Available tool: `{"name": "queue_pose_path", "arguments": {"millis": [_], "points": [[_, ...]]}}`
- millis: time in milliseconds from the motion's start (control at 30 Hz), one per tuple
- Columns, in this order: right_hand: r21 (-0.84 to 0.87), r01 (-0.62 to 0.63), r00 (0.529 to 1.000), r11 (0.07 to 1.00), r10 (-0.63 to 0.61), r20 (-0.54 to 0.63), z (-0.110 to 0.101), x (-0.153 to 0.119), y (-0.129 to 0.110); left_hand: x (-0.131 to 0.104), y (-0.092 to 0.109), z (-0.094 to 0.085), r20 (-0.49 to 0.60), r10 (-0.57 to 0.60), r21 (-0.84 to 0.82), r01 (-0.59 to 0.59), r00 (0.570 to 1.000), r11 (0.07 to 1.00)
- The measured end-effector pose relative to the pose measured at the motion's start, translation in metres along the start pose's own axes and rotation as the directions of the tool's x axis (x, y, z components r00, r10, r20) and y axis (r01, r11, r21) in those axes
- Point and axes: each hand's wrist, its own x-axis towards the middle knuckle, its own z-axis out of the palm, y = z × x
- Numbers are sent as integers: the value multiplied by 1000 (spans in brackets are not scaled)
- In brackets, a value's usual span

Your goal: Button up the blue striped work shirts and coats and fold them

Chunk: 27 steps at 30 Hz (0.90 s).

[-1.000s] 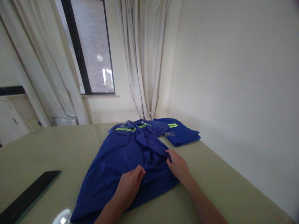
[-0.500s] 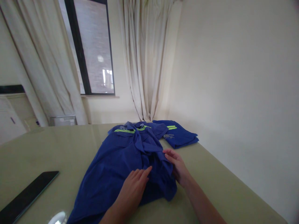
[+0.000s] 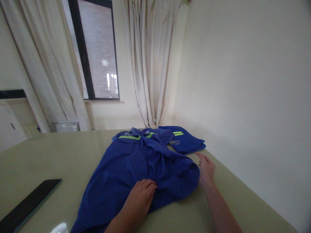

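A blue work shirt (image 3: 116,171) with yellow-green stripes and a collar lies front up on the table, its collar at the far end. My left hand (image 3: 142,194) rests on the lower front of the shirt, fingers together and bent down onto the cloth near the button edge. At the right, my right hand (image 3: 207,168) is closed at the outer edge of the shirt's front panel, which bulges and curls there. Its index finger points left past the cloth; the lower fingertips are partly hidden.
A folded blue garment (image 3: 189,140) with yellow-green stripes lies behind the shirt at the right. At the left lies a black tablet-like slab (image 3: 30,204), with a shiny white object (image 3: 59,228) at the bottom edge. A wall (image 3: 255,113) borders the green table (image 3: 80,152) on the right.
My right hand has moved right, and the shirt's front panel is spread further right with it. My left hand's fingers have lowered and bent onto the cloth.
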Motion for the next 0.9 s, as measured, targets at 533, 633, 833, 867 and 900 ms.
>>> {"name": "queue_pose_path", "arguments": {"millis": [533,633,833,867,900], "points": [[-508,505,750,698,-64,658,37,-47,12,-12,-20,-50,196,-133,-293,187,972,938],[-372,429,837,823,-206,508,35,-39,2,-8,-23,-49,142,-115,-325,156,983,933],[-11,286,886,958,-260,385,35,-70,-45,0,-16,-30,-158,-179,-143,157,971,977],[49,273,842,961,-263,471,37,-82,-53,0,-15,-25,-174,-157,-66,148,972,987],[105,254,776,961,-267,572,40,-94,-58,0,-14,-21,-170,-130,6,132,977,991]]}}
